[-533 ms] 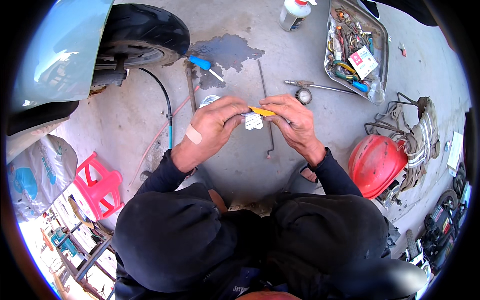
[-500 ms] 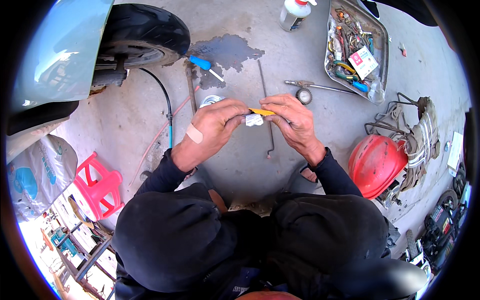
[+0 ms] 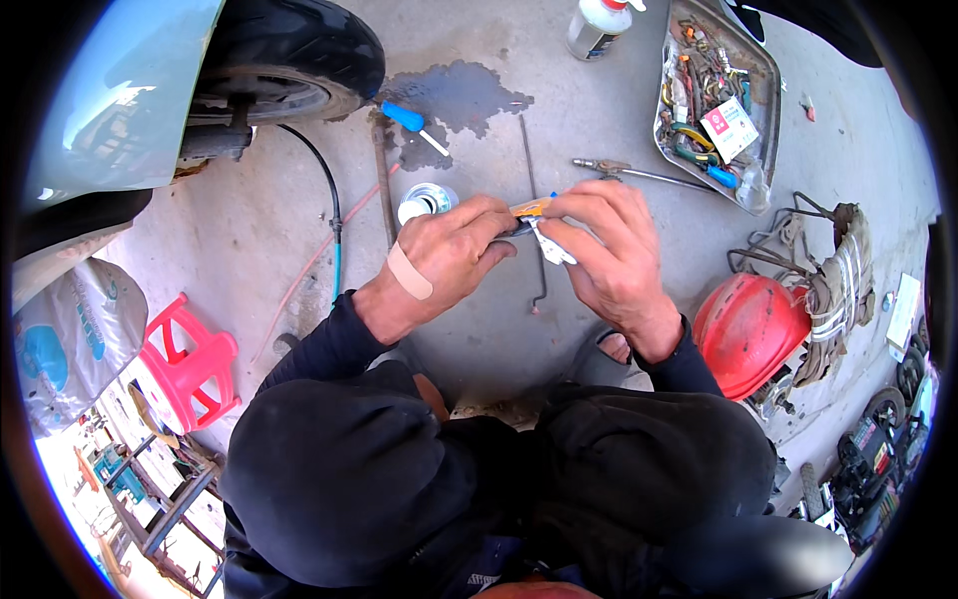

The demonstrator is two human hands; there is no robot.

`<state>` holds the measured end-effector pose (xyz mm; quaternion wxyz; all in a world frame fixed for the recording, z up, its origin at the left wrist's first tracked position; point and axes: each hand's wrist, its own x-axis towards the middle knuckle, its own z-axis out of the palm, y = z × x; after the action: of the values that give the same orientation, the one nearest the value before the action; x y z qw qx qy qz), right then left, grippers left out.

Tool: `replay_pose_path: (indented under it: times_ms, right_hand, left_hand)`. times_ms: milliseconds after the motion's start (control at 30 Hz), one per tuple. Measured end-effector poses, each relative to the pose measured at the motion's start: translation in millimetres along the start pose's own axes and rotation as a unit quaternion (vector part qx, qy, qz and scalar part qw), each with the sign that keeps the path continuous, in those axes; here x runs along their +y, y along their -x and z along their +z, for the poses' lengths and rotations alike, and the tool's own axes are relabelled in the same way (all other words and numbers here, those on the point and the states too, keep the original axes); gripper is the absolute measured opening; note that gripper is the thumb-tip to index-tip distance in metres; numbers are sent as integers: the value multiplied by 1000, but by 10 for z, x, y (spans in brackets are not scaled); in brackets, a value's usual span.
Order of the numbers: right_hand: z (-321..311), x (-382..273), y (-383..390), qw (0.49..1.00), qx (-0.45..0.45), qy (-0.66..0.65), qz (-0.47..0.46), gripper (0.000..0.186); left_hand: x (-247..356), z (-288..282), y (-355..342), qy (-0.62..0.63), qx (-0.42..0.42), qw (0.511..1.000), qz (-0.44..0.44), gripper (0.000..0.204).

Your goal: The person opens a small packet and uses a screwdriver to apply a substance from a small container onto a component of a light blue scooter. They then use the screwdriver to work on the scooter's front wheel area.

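My left hand [image 3: 439,260], with a plaster near the wrist, grips a small yellow item [image 3: 529,208] and a dark piece [image 3: 515,228] beneath it; what these are is unclear. My right hand [image 3: 609,255] is closed at their other end, its fingertips pinching a crumpled white paper [image 3: 554,249] with print on it. Just beyond my left fingers stands a round white-and-silver container [image 3: 426,200], partly hidden. A thin bent metal rod [image 3: 529,150] lies on the floor behind my hands.
Front-left: a scooter wheel [image 3: 299,65], hose [image 3: 324,180], blue-handled tool [image 3: 404,116]. Back: a bottle [image 3: 596,30], metal tray of tools [image 3: 714,120], gauge tool [image 3: 649,175] partly hidden. Right: red helmet [image 3: 748,329] beside straps [image 3: 838,280]. Left: pink stool [image 3: 190,369], plastic bag [image 3: 75,339].
My right hand has moved right and turned over the item, pulling the white paper rightward. My left hand has shifted slightly right, and a dark piece now shows between my fingers.
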<state>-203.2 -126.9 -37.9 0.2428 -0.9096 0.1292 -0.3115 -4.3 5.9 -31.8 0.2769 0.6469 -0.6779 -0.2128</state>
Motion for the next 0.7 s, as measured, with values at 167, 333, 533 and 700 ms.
replay_pose_path:
  times_ms: [167,333,533,700]
  right_hand:
    - [-32,44,-105,998,-47,-14,28,27]
    - [-99,76,-77,985,-82,-121,90,23]
    - [-77,129,-63,988,-130,-39,76,27]
    - [-143,29,-100,983,-123,-73,114,57]
  left_hand:
    - [28,7,-20,8,-13,1000,-26,29]
    - [18,46,2,9,-28,999,-31,29]
    - [45,45,-18,6,-33,999,-24,33]
    - [33,14,-22,10,-33,999,-34,34]
